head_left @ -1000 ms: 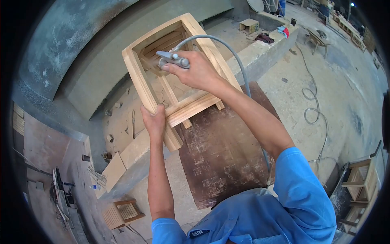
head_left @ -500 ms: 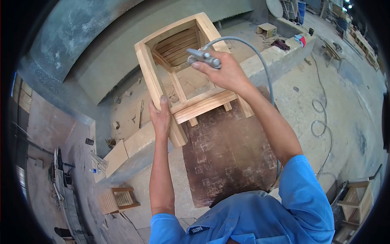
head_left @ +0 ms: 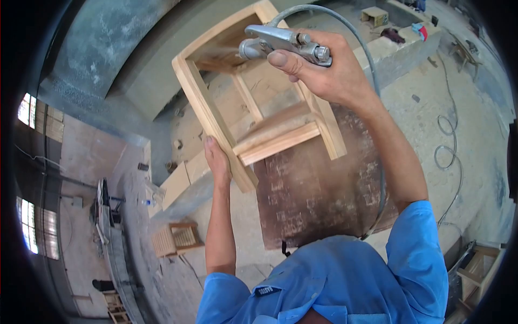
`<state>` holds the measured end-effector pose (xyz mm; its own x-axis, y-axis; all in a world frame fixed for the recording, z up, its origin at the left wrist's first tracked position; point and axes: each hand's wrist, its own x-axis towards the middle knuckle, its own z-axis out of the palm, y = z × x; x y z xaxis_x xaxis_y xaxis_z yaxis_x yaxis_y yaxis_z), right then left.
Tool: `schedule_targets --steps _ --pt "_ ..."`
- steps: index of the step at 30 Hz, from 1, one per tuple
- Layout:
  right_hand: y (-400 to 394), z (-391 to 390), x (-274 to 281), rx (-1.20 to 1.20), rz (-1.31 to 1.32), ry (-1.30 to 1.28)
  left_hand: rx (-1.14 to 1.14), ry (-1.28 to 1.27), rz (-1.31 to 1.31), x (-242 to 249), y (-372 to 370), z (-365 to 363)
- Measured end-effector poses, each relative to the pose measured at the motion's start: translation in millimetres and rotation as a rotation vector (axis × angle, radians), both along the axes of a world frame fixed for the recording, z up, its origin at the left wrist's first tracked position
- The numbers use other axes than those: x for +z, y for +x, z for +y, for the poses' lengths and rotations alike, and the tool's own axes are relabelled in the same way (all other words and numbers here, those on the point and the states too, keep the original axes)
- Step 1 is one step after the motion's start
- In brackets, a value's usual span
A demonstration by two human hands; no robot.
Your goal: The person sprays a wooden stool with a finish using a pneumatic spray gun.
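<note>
A pale, unfinished wooden chair frame (head_left: 202, 102) is tilted in front of me, above a dark, stained board (head_left: 307, 200). My left hand (head_left: 217, 161) grips its near left leg, with the thumb along the edge and the other fingers mostly hidden. In my right hand (head_left: 337, 70) is a metal spray gun (head_left: 280, 40), held over the frame's upper right part with its nozzle pointing left. A grey hose (head_left: 356, 35) curves from the gun past my right forearm. Faint pale haze shows by the nozzle.
A low concrete ledge (head_left: 377, 70) runs behind the frame, with cloths (head_left: 393, 35) and a small wooden box (head_left: 374, 17) near it. A slatted wooden piece (head_left: 175, 239) stands at lower left. Looped hose (head_left: 447, 146) lies on the floor at right.
My right hand and the spray gun have come up and closer to my head. The chair frame has turned a little in my left hand, which keeps its hold. My view has shifted.
</note>
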<state>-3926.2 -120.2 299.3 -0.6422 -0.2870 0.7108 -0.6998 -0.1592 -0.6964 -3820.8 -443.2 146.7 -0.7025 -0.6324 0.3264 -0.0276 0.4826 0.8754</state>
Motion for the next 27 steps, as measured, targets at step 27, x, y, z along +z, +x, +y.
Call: schedule_targets --steps 27 --pt "150 112 -147 0.229 -0.215 0.438 -0.002 -0.174 -0.554 135 -108 -42"
